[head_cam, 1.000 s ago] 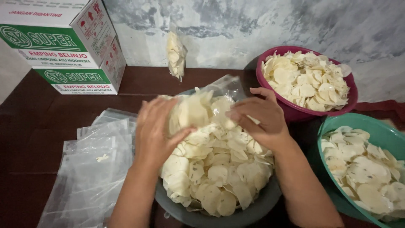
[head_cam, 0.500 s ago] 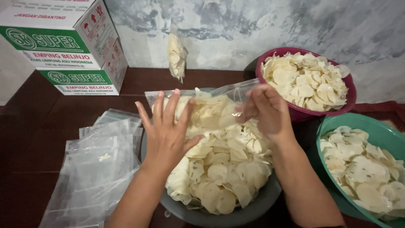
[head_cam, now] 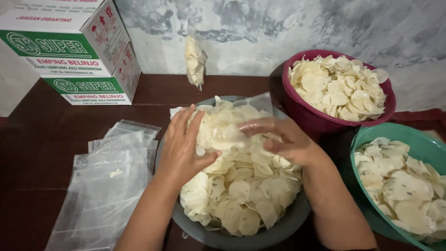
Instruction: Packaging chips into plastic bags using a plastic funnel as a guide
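A grey basin [head_cam: 241, 238] in front of me is heaped with pale round chips [head_cam: 241, 186]. A clear plastic bag [head_cam: 232, 121] partly filled with chips lies on top of the heap. My left hand [head_cam: 183, 146] rests flat against the bag's left side with fingers spread. The fingers of my right hand [head_cam: 278, 139] lie over the bag's right side and press it down onto the chips.
A maroon basin [head_cam: 325, 122] of chips sits at the back right, a green basin [head_cam: 367, 139] of chips at the right. Empty clear bags [head_cam: 107, 181] are stacked on the dark floor at left. Two cardboard boxes [head_cam: 74, 51] stand by the wall, with a filled bag [head_cam: 194, 60] propped beside them.
The bag was held up and stretched between both hands; now it is lowered flat onto the chip heap, with my right hand laid across it.
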